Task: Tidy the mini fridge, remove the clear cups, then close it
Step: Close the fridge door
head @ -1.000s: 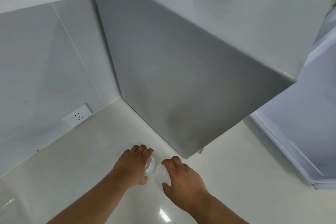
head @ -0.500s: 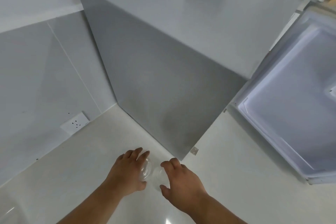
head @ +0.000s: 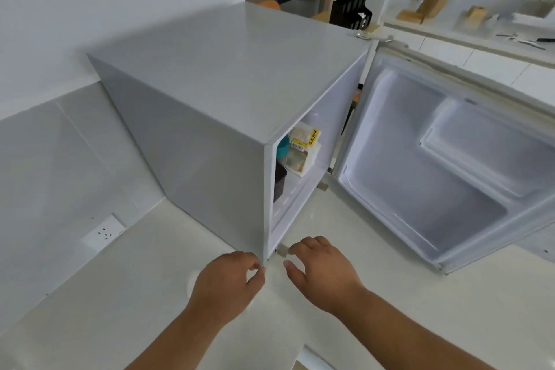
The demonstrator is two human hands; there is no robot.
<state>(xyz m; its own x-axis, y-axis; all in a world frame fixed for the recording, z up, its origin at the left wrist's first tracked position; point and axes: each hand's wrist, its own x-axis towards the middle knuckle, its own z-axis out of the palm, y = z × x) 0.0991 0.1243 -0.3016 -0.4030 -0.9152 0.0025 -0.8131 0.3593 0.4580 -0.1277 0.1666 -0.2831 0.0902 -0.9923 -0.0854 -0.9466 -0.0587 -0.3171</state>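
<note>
Two empty hands, fridge door wide open

Both hands hover low at the mini fridge's front corner: left hand loosely curled, right hand spread, neither gripping anything. Can't make out any clear cups. Guessing the closing step is next, so reach right and swing the door shut. Matte grey boxy shell, glossy white moulded liner, smooth pale bench.

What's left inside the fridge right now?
Through the open fridge front only a slice shows: a wrapped food pack with a yellow label, something teal beside it, and a dark item below. The fridge's side wall hides the rest; no clear cups visible inside.
</note>
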